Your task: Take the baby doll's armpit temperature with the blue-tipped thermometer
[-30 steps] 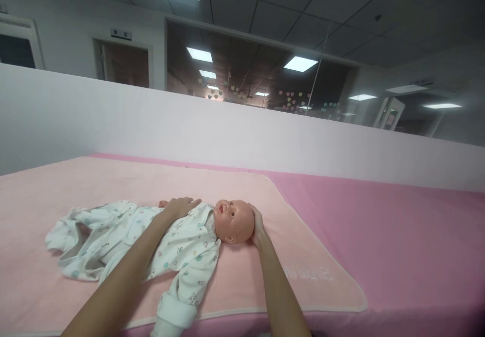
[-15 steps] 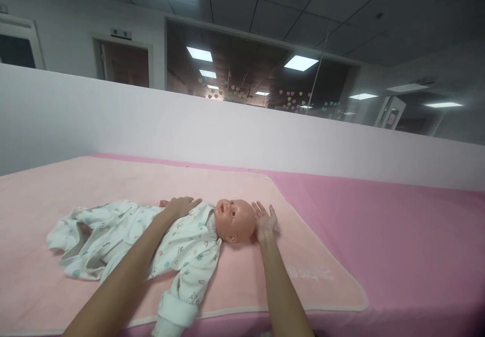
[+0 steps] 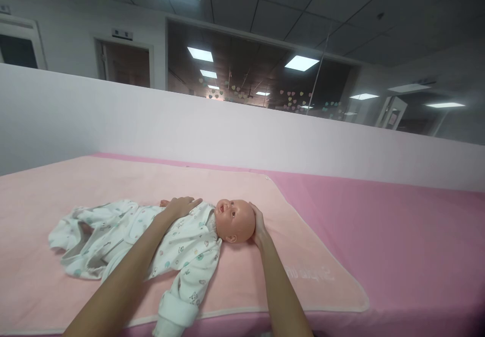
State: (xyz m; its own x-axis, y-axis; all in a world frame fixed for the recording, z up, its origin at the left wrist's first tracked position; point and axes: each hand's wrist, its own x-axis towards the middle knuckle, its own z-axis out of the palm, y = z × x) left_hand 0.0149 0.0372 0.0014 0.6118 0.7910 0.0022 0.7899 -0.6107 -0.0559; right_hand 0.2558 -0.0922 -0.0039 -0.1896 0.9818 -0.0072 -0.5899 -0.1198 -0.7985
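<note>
A baby doll [image 3: 235,221] lies on its back on a peach blanket [image 3: 322,256], its bald head toward the right. It wears a white printed baby suit [image 3: 182,243]; one sleeve hangs toward the near edge, and the legs of the suit spread out on the left. Across the doll's upper body rests my left hand [image 3: 184,207], its fingers laid over the far side and the thumb pointing at the neck. Cupped against the crown of the head is my right hand [image 3: 259,226], with its fingers curved behind it and partly hidden.
Under the blanket is a pink sheet [image 3: 409,241], bare to the right. A white partition [image 3: 242,130] runs along the back. Beyond it are a window [image 3: 250,59] with heart stickers, a doorway [image 3: 127,64] and ceiling lights.
My right hand has turned from palm-up with spread fingers beside the head to cupping the crown. My left hand and the doll have stayed in place.
</note>
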